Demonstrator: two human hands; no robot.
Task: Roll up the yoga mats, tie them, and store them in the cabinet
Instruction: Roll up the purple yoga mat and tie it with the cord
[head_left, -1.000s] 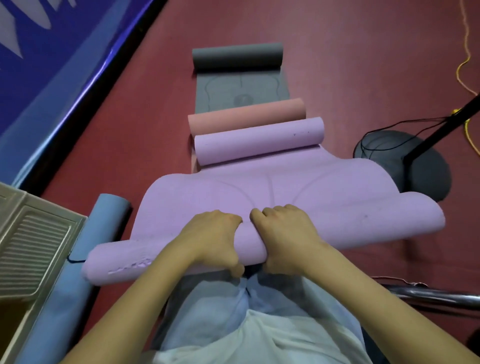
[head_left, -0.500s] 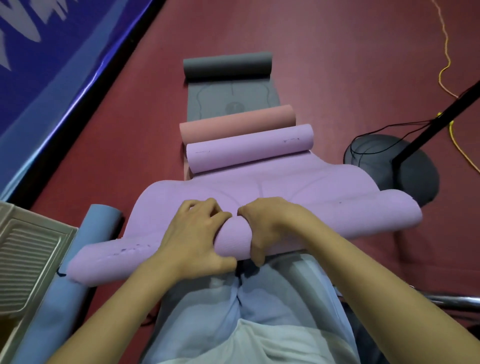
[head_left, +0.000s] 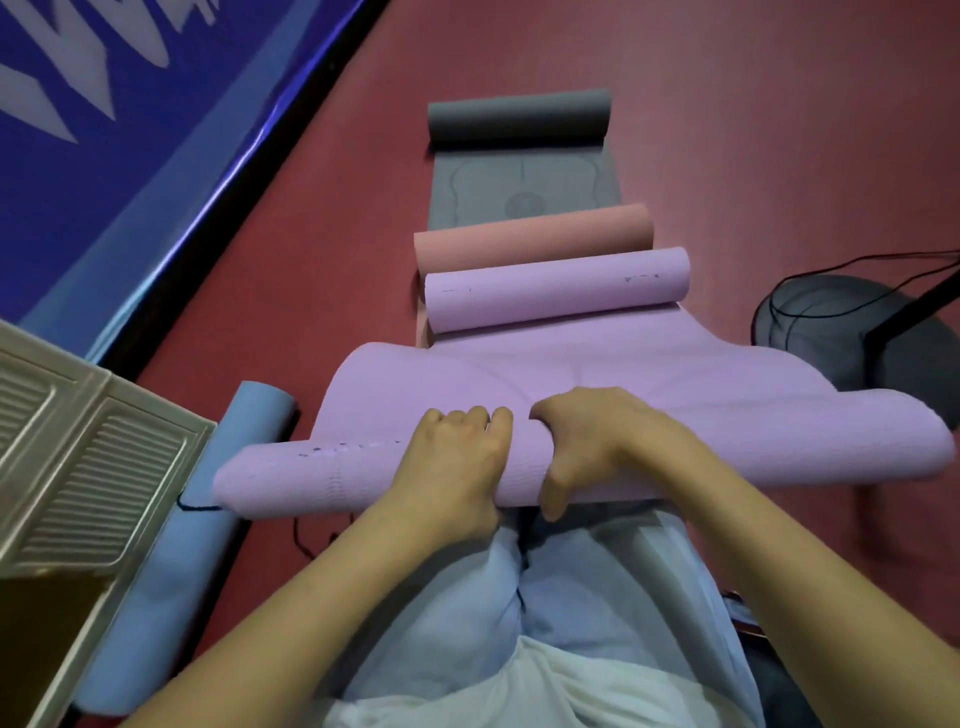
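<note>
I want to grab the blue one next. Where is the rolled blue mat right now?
In the head view, the rolled blue mat lies on the red floor at lower left, between the beige cabinet door and the purple mat being rolled.

Red floor (head_left: 727, 104), blue banner (head_left: 104, 156) left, dark stand base (head_left: 831, 343) right.
</note>
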